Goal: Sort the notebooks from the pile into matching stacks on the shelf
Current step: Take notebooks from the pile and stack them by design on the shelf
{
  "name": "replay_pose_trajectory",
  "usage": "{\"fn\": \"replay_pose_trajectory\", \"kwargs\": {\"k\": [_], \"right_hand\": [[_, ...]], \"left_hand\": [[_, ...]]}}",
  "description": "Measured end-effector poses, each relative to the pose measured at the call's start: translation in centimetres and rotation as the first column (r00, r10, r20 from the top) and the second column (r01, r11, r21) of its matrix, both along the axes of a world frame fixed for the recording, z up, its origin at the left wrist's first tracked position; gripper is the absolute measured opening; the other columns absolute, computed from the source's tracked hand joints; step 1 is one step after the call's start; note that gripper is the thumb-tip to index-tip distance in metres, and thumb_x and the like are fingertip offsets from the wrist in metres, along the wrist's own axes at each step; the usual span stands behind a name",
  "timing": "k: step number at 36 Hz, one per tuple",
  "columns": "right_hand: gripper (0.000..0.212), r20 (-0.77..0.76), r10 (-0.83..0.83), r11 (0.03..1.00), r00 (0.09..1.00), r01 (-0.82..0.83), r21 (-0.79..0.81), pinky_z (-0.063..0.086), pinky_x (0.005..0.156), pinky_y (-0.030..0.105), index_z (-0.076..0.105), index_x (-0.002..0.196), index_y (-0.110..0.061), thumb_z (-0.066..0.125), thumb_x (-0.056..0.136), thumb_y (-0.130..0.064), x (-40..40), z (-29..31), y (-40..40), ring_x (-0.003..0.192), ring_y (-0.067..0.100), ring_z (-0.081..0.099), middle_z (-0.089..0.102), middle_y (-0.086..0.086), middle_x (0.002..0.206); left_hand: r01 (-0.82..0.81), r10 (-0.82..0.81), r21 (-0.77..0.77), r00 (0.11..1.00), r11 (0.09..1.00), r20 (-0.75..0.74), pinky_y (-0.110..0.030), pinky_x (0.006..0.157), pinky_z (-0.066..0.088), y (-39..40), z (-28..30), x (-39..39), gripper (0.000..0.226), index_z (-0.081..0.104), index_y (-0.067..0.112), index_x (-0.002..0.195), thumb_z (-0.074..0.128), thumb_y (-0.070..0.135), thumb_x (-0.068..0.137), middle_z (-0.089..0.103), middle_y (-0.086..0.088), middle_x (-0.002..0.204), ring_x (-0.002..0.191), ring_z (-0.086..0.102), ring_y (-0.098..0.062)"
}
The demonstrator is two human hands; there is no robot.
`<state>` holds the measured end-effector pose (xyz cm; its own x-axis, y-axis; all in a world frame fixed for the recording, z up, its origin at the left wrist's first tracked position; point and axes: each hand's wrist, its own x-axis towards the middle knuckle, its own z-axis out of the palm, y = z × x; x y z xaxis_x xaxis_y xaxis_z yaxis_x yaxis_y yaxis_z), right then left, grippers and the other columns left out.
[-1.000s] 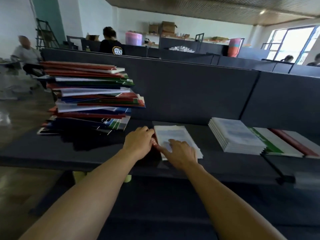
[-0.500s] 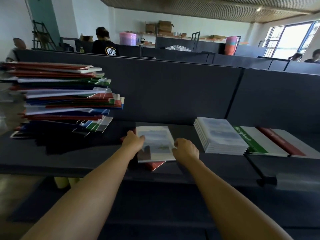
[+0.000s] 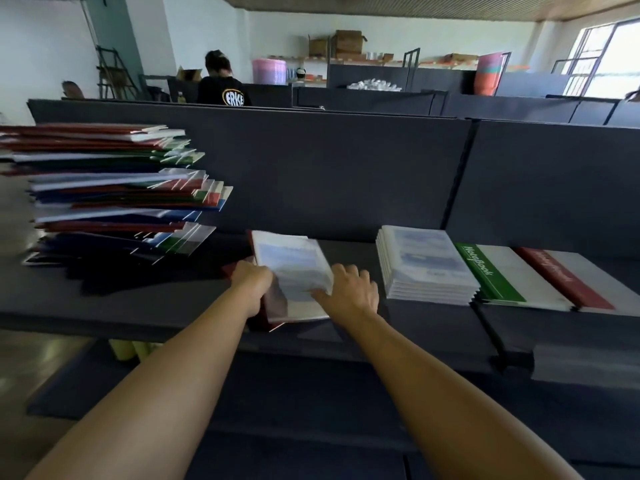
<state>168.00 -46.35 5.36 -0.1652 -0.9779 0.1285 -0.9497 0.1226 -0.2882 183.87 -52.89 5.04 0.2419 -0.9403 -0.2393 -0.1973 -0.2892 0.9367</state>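
A tall mixed pile of red, green and blue notebooks (image 3: 114, 195) stands at the left of the dark shelf (image 3: 104, 306). In the middle, a pale blue-and-white notebook (image 3: 294, 268) lies tilted over a red notebook (image 3: 268, 311). My left hand (image 3: 252, 280) grips the pale notebook's left edge. My right hand (image 3: 349, 292) holds its lower right corner, thumb on the cover. To the right lie a stack of matching pale notebooks (image 3: 424, 265), a green-striped notebook stack (image 3: 498, 275) and a red-striped notebook stack (image 3: 575, 282).
A dark partition wall (image 3: 329, 168) rises behind the shelf. A lower dark shelf (image 3: 311, 393) lies below the front edge. A person in a black shirt (image 3: 223, 88) sits beyond the partition, with boxes and stacked tubs at the back.
The pale notebook has been lifted and tilted off the red one, and both hands have shifted from lying on its cover to holding its edges. The camera has turned slightly right.
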Motion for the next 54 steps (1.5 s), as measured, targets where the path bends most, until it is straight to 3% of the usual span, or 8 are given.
{"fn": "replay_pose_trajectory", "kwargs": {"k": [6, 14, 24, 30, 35, 43, 48, 54], "right_hand": [[0.08, 0.103, 0.381, 0.924, 0.919, -0.382, -0.013, 0.021, 0.112, 0.037, 0.02, 0.151, -0.028, 0.052, 0.086, -0.062, 0.9, 1.9, 0.5, 0.141, 0.02, 0.023, 0.028, -0.002, 0.155], [0.058, 0.108, 0.274, 0.961, 0.956, -0.268, -0.069, 0.046, 0.09, 0.034, 0.033, 0.146, -0.035, 0.038, 0.096, -0.007, 0.5, 2.4, 0.5, 0.114, 0.03, 0.055, 0.052, 0.006, 0.139], [0.043, 0.326, 0.192, 0.974, 0.926, -0.221, 0.053, 0.048, 0.089, 0.029, 0.054, 0.133, -0.033, 0.058, 0.091, -0.029, 1.3, 0.8, -0.3, 0.108, 0.021, 0.059, 0.06, -0.001, 0.126], [0.034, 0.456, 0.139, 0.988, 0.879, -0.153, -0.007, 0.046, 0.084, 0.036, 0.057, 0.129, -0.016, 0.049, 0.097, -0.024, 1.5, 2.1, -1.3, 0.104, 0.03, 0.059, 0.063, 0.011, 0.115], [0.033, 0.429, 0.107, 0.993, 0.897, -0.122, 0.008, 0.045, 0.081, 0.033, 0.057, 0.127, -0.015, 0.045, 0.097, -0.017, 2.0, 2.6, -1.2, 0.104, 0.03, 0.058, 0.062, 0.012, 0.113], [0.063, 0.165, 0.107, 0.985, 0.98, -0.082, -0.154, 0.047, 0.079, 0.031, 0.039, 0.144, -0.032, 0.037, 0.09, 0.0, 3.3, 1.9, -0.6, 0.103, 0.027, 0.059, 0.059, 0.007, 0.127], [0.063, 0.186, -0.016, 0.951, 0.982, 0.073, -0.302, 0.041, 0.093, 0.032, 0.038, 0.145, -0.03, 0.038, 0.09, 0.001, 2.4, 1.7, -1.5, 0.122, 0.028, 0.051, 0.045, -0.001, 0.146], [0.04, 0.074, 0.073, 0.997, 0.995, -0.074, 0.021, 0.041, 0.097, 0.038, 0.044, 0.139, -0.032, 0.042, 0.1, -0.032, 0.1, -0.7, -2.8, 0.122, 0.027, 0.049, 0.049, 0.004, 0.14]], "left_hand": [[0.031, -0.009, 0.103, 0.978, 0.994, -0.21, -0.046, 0.074, 0.056, -0.6, 1.7, -0.8, 0.024, 0.061, 0.003, 0.112, 0.048, 0.003, 0.091, 0.064, -0.021, 0.104, 0.092, 0.063, -0.037], [0.099, -0.088, 0.033, 0.967, 0.995, -0.238, -0.044, 0.084, 0.054, -1.4, 2.5, -1.1, 0.043, 0.056, 0.002, 0.122, 0.056, 0.036, 0.094, 0.064, -0.019, 0.11, 0.092, 0.063, -0.033], [-0.184, 0.173, 0.061, 0.972, 0.981, 0.161, -0.047, 0.103, 0.035, -1.4, 0.5, 1.2, 0.052, 0.036, 0.006, 0.139, 0.051, 0.031, 0.096, 0.036, -0.02, 0.144, 0.131, 0.036, -0.036], [-0.272, 0.278, 0.081, 0.959, 0.959, -0.061, -0.051, 0.101, 0.042, -2.4, 1.3, 2.7, 0.067, 0.027, 0.007, 0.145, 0.062, 0.015, 0.088, 0.035, -0.019, 0.145, 0.126, 0.044, -0.039], [-0.01, 0.084, 0.19, 0.919, 0.982, -0.386, -0.037, 0.059, 0.053, -1.1, 1.7, 2.0, 0.058, 0.046, 0.008, 0.13, 0.075, 0.018, 0.081, 0.062, -0.017, 0.118, 0.088, 0.064, -0.031], [0.02, 0.0, -0.156, 0.992, 0.988, 0.13, -0.039, 0.081, 0.047, 0.6, 2.7, -0.3, 0.04, 0.037, 0.006, 0.125, 0.057, 0.009, 0.09, 0.056, -0.019, 0.121, 0.108, 0.057, -0.037], [0.16, 0.115, -0.397, 0.803, 0.904, 0.585, -0.039, 0.067, 0.04, 1.6, 5.7, 1.6, 0.047, 0.029, 0.007, 0.131, 0.051, 0.006, 0.091, 0.06, -0.018, 0.116, 0.1, 0.061, -0.039], [0.299, 0.181, -0.564, 0.745, 0.77, 0.642, -0.048, 0.084, 0.053, 1.1, 7.0, 2.6, 0.055, 0.021, 0.008, 0.143, 0.05, 0.01, 0.096, 0.045, -0.014, 0.143, 0.113, 0.058, -0.039]]}}
